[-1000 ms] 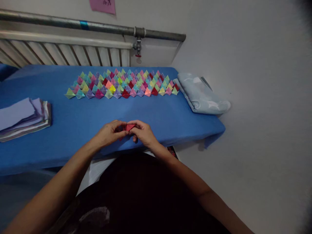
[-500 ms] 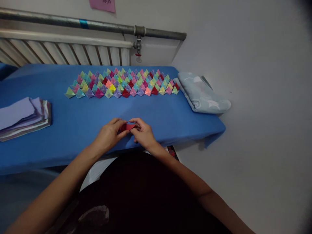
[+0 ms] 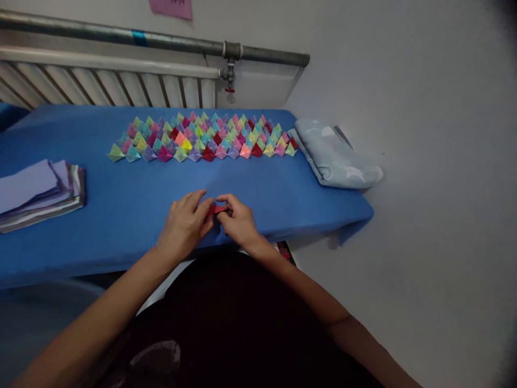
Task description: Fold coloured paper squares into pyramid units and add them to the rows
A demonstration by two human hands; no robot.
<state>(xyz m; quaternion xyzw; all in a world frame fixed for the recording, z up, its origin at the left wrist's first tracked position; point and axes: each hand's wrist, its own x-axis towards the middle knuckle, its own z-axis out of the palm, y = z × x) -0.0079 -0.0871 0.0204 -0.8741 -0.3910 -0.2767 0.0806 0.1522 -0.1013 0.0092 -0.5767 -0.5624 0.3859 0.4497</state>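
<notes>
A small piece of folded red paper point(image 3: 217, 209) is held between my two hands, just above the near part of the blue-covered table point(image 3: 133, 226). My left hand point(image 3: 186, 222) grips its left end, thumb below and fingers over it, hiding much of the paper. The right end is pinched by the thumb and fingers of my right hand point(image 3: 237, 218). Beyond my hands, several rows of folded paper boats point(image 3: 205, 139) in many colours stand close together.
At the left lies a stack of paper sheets point(image 3: 36, 188), purple on top. A folded grey cloth point(image 3: 337, 156) rests at the table's right end, against the wall. Behind the table are a radiator point(image 3: 105, 83) and a metal pipe point(image 3: 181, 44) with a valve point(image 3: 230, 81).
My left hand has turned and shifted slightly right, its fingers now covering more of the red paper. The paper shows as a narrower strip. My right hand has barely moved.
</notes>
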